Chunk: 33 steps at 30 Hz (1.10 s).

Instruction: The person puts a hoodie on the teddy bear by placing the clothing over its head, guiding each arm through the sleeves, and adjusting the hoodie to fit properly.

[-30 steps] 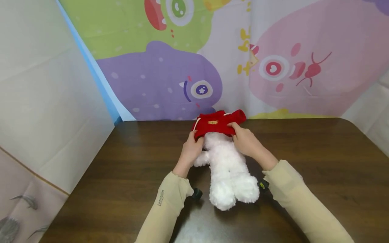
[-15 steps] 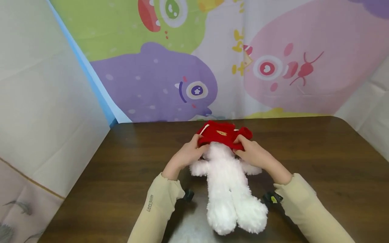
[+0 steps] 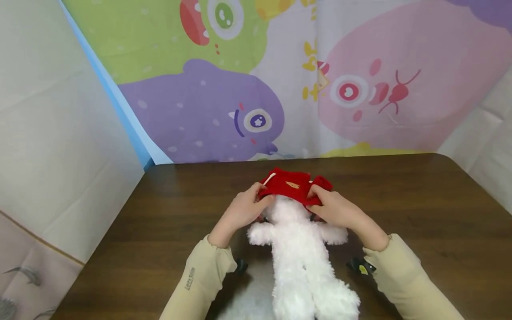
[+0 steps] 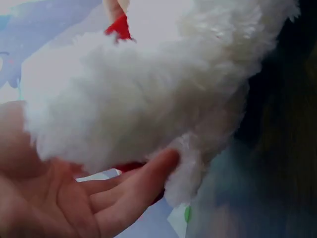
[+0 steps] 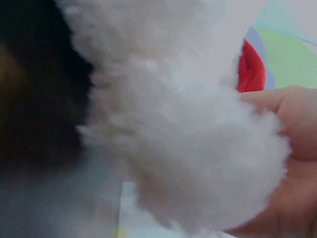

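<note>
A white fluffy plush toy (image 3: 298,249) lies on the table, legs toward me and arms spread. A small red hoodie (image 3: 284,180) with white cords and a yellowish emblem covers the far end of its head. My left hand (image 3: 242,209) pinches the hoodie's left lower edge, thumb on top. On the opposite edge, the right hand (image 3: 340,211) pinches the red cloth the same way. In the left wrist view, a plush arm (image 4: 114,104) hides part of the left hand (image 4: 59,203). Plush fur (image 5: 198,163) fills most of the right wrist view, with red cloth (image 5: 251,69) behind.
The dark wooden table (image 3: 180,213) extends on both sides of the toy. Behind it hangs a cartoon-printed cloth (image 3: 224,102), and a pale panel (image 3: 52,120) stands at the left. Dark wrist cameras (image 3: 362,266) sit below both wrists.
Both hands, the hoodie and the plush toy have come nearer to me. The toy's right-side arm, hidden at first, now shows. Both hands keep their grip on the hoodie's edge.
</note>
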Each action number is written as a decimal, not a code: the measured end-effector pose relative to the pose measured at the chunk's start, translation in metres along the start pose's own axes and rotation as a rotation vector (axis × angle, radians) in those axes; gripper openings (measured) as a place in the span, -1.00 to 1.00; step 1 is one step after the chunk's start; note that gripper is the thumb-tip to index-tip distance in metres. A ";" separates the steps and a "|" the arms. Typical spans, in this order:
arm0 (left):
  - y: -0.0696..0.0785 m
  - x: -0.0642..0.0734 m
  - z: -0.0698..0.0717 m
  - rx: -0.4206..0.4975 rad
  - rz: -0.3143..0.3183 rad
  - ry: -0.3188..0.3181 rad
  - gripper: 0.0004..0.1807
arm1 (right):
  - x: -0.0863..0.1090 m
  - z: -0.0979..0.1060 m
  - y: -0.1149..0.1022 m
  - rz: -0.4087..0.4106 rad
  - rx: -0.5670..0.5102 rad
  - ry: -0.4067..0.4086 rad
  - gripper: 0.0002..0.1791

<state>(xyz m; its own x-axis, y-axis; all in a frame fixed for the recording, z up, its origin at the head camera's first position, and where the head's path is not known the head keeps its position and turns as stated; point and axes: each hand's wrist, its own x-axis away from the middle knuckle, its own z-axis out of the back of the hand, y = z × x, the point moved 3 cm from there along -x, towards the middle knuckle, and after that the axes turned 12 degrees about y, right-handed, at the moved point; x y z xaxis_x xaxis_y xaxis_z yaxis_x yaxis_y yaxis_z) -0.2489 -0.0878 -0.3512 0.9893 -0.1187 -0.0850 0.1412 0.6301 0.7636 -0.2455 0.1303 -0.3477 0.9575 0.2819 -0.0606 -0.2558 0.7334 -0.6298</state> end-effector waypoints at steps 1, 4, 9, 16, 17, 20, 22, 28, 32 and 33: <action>-0.001 -0.001 0.001 0.018 -0.003 0.027 -0.62 | -0.002 0.002 0.001 -0.005 0.004 0.007 -0.76; -0.004 -0.008 0.003 0.123 -0.008 0.116 -0.70 | -0.009 0.010 0.003 0.002 -0.010 0.049 -0.75; -0.009 -0.019 0.005 0.327 -0.012 0.248 -0.79 | -0.024 0.022 0.007 -0.033 -0.071 0.142 -0.72; -0.016 -0.033 0.002 0.583 0.054 0.346 -0.73 | -0.049 0.018 0.012 -0.089 -0.300 0.201 -0.76; -0.018 -0.035 0.001 0.613 0.069 0.349 -0.74 | -0.052 0.016 0.013 -0.085 -0.349 0.199 -0.76; -0.024 -0.039 -0.004 0.684 0.113 0.364 -0.75 | -0.060 0.009 0.015 -0.067 -0.487 0.167 -0.75; -0.029 -0.041 -0.007 0.675 0.134 0.380 -0.76 | -0.064 0.004 0.018 -0.052 -0.541 0.150 -0.74; -0.043 -0.043 -0.014 0.485 0.141 0.407 -0.80 | -0.069 -0.010 0.029 -0.032 -0.550 0.132 -0.70; -0.050 -0.043 -0.017 0.399 0.151 0.377 -0.80 | -0.066 -0.019 0.032 -0.040 -0.495 0.084 -0.66; -0.052 -0.043 -0.018 0.390 0.159 0.350 -0.78 | -0.064 -0.021 0.032 -0.038 -0.486 0.070 -0.65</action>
<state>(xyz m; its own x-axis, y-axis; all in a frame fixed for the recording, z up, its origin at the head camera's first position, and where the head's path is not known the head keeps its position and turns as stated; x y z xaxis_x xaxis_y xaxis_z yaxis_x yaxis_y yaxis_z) -0.2985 -0.1019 -0.3986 0.9599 0.2592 -0.1065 0.0306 0.2807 0.9593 -0.3123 0.1230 -0.3801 0.9758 0.2063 -0.0722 -0.1451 0.3642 -0.9200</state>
